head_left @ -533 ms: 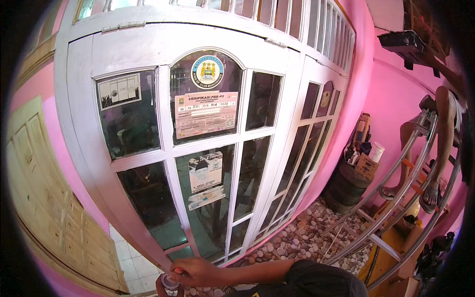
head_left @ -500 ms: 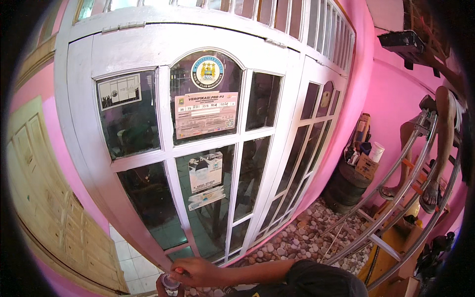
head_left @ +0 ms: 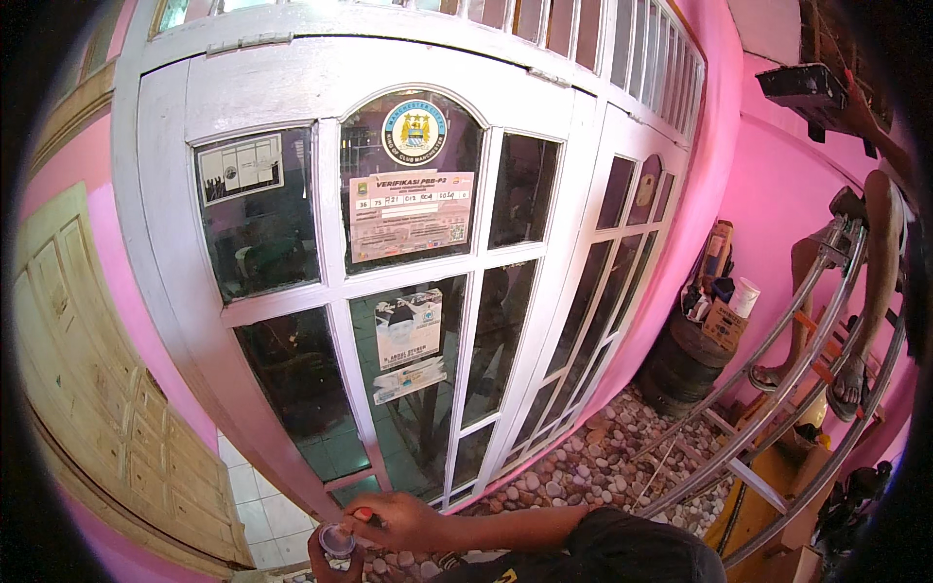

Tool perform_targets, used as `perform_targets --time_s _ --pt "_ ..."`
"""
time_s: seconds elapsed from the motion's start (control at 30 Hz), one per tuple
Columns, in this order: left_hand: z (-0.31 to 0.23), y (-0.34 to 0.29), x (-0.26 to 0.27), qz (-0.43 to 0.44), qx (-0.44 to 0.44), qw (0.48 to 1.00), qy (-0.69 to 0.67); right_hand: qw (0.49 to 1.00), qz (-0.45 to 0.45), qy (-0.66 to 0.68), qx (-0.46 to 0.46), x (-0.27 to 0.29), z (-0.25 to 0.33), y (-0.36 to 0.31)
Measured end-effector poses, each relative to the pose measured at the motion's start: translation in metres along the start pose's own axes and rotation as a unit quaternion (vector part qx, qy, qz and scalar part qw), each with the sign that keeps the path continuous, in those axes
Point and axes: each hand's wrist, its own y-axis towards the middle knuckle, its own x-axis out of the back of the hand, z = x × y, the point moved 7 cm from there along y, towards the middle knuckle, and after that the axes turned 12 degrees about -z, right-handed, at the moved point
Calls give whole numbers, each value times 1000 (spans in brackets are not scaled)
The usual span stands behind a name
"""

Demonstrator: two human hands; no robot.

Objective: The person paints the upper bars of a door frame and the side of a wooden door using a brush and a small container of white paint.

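Observation:
At the lower edge my left hand (head_left: 328,565) is wrapped round a small clear round cup (head_left: 337,540), its open top facing up. Just right of the cup's rim is my right hand (head_left: 398,523), fingers curled round a small tool with a red end (head_left: 363,513); the rest of the tool is hidden, so its kind is unclear. Both hands are low in front of a white double door (head_left: 530,321) with dark glass panes. Paper notices (head_left: 412,216) and a round sticker (head_left: 415,133) are on the glass.
At right a person's legs (head_left: 880,253) stand on a metal ladder (head_left: 768,398); that person's hand (head_left: 860,107) is at a black paint tray (head_left: 802,87). Stacked tyres (head_left: 680,369) carry a cardboard box (head_left: 723,323). Pebbles (head_left: 583,464) cover the ground; a wooden door (head_left: 117,389) is at left.
My right hand has shifted right, uncovering more of the cup in my left hand. The view has moved slightly. The other person's hand has come into sight by the tray.

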Motion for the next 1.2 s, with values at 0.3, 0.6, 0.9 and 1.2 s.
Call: perform_targets --time_s 0.3,0.6,0.9,1.2 --pt "15 8 -7 -14 -46 998 36 990 -16 132 -54 15 -5 6" --pt "33 18 -2 -78 -63 995 20 940 -54 241 -237 18 -63 6" --pt "-6 35 5 -66 -74 994 34 873 -156 308 -345 47 -67 12" --pt "-21 40 12 -66 -91 993 26 796 -153 395 -432 33 -79 13"
